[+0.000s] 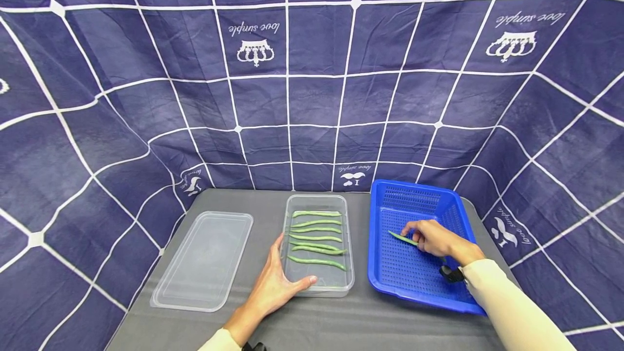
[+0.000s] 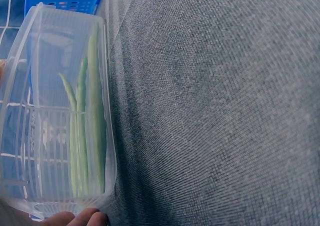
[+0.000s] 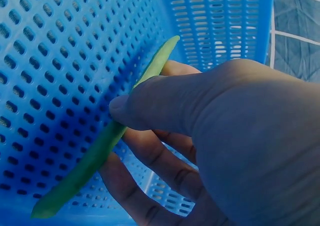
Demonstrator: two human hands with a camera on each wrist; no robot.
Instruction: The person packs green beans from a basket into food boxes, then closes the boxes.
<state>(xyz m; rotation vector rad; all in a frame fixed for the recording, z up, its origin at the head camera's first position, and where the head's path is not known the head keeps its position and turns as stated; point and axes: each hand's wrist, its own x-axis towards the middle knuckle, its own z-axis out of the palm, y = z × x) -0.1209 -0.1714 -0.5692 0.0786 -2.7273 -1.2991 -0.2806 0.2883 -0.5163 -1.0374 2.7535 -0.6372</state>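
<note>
My right hand [image 1: 433,237] pinches one green bean [image 1: 398,236] between thumb and fingers, inside a blue perforated basket [image 1: 390,280]. In the right wrist view the thumb lies across the middle of the bean [image 3: 82,168], whose two ends stick out past the fingers. At the near left corner of a clear plastic container [image 1: 336,279], my left hand [image 1: 274,288] holds it, thumb by the front rim and fingers along the left side. Several green beans [image 1: 317,238] lie side by side in the container, roughly crosswise. Its ribbed wall [image 2: 50,151] shows in the left wrist view.
A translucent flat lid [image 1: 205,259] lies to the left of the container on the grey cloth-covered table [image 1: 312,324]. The basket's raised walls surround my right hand. A blue curtain [image 1: 312,102] with white lines stands behind and on both sides.
</note>
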